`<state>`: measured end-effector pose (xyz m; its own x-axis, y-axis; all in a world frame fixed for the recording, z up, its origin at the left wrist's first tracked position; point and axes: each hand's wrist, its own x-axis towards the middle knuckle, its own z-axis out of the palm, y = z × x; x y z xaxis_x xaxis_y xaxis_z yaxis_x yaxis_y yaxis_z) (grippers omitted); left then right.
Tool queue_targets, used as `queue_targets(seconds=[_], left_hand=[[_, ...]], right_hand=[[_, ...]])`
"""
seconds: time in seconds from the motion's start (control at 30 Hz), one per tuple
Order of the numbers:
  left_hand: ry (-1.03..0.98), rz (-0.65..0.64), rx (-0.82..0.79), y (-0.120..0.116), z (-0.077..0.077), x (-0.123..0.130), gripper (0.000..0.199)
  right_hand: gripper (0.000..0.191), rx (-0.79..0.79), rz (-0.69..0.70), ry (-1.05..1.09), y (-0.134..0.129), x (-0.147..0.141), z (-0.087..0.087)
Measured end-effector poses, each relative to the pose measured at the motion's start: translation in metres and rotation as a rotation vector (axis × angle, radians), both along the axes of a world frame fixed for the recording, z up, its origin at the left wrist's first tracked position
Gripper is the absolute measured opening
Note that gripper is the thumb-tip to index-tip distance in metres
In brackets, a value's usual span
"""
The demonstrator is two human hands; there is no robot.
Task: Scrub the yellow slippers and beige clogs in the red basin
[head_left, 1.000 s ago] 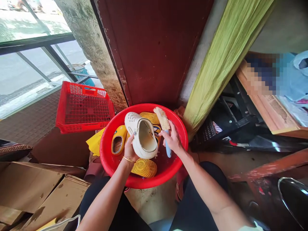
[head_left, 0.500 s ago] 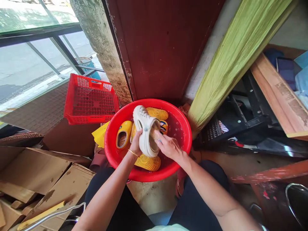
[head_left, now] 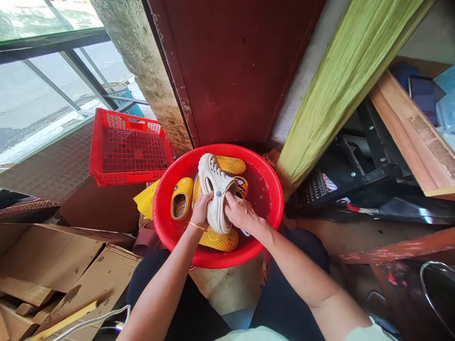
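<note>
A white clog (head_left: 215, 182) is held over a red basin (head_left: 162, 227) of water, its toe pointing away. My left hand (head_left: 201, 208) grips the clog's left side. My right hand (head_left: 241, 212) is at the shoe's opening on the right, fingers partly inside; a bit of something light blue shows beneath it, too small to name. Several yellow shoes lie in the basin: a yellow clog (head_left: 182, 199) at the left, a sole-up one (head_left: 231, 164) at the back, and another sole-up one (head_left: 221, 240) in front.
A red plastic crate (head_left: 131, 177) stands at the basin's left rear. Cardboard boxes (head_left: 50, 251) fill the lower left. Behind are a dark red door (head_left: 234, 71) and a green curtain (head_left: 330, 90). A wooden drawer (head_left: 412, 132) stands at the right.
The white clog has rolled slightly, showing more of its strap and rivet. My right hand has shifted a little left and its fingers are more bent.
</note>
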<state>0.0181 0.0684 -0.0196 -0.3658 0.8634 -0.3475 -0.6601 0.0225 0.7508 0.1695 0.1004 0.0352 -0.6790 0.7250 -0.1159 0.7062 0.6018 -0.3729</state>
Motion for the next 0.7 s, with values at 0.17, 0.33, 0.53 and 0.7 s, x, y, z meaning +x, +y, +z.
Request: queue_targets(seconds=[0.17, 0.33, 0.53, 0.7], left_hand=[[-0.116, 0.037, -0.017, 0.01, 0.001, -0.017, 0.04], [-0.131, 0.091, -0.056, 0.014, 0.002, -0.028, 0.04], [-0.196, -0.125, -0.05, 0.004, 0.003, 0.002, 0.052], [-0.097, -0.113, -0.033, 0.005, 0.001, 0.006, 0.047]], right_hand=[[0.063, -0.165, 0.046, 0.177, -0.024, 0.029, -0.007], [0.058, -0.313, 0.093, 0.447, -0.033, 0.056, -0.008], [0.059, -0.226, 0.017, 0.475, -0.012, 0.035, -0.01], [0.058, -0.108, -0.04, 0.352, 0.001, 0.013, -0.01]])
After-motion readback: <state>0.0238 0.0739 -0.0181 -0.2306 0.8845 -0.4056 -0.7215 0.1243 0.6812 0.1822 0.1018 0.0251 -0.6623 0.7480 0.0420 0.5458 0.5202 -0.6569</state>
